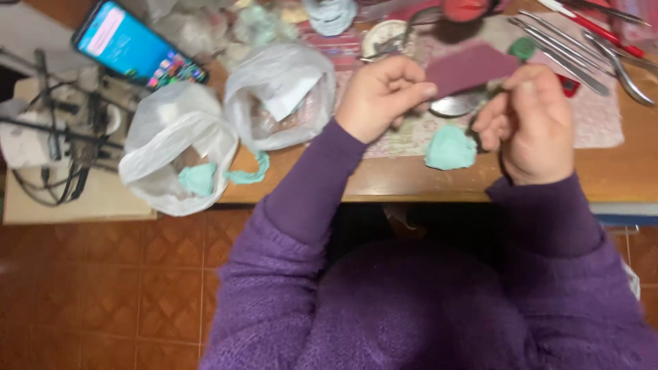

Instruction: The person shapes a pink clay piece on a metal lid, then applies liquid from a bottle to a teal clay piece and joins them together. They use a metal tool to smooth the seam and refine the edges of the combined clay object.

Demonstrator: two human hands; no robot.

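My left hand (381, 97) pinches the edge of a flat maroon piece (471, 67), a thin sheet of cloth or felt, held above the wooden table (411, 181). My right hand (531, 123) is curled shut just right of it, fingertips touching the sheet's lower right end; a small dark item may be in its fingers, too blurred to tell. A lump of teal clay (450, 148) lies on the table below and between both hands. A shiny oval metal piece (455, 105) sits under the sheet. Purple sleeves cover both arms.
Two white plastic bags (175, 147) (281, 96) sit at the left, with teal bits (199, 178) at one. A lit phone (137, 48) leans at top left. Metal pliers and tools (589, 48) lie at top right on a pale mat. Wire stand on a side board at far left.
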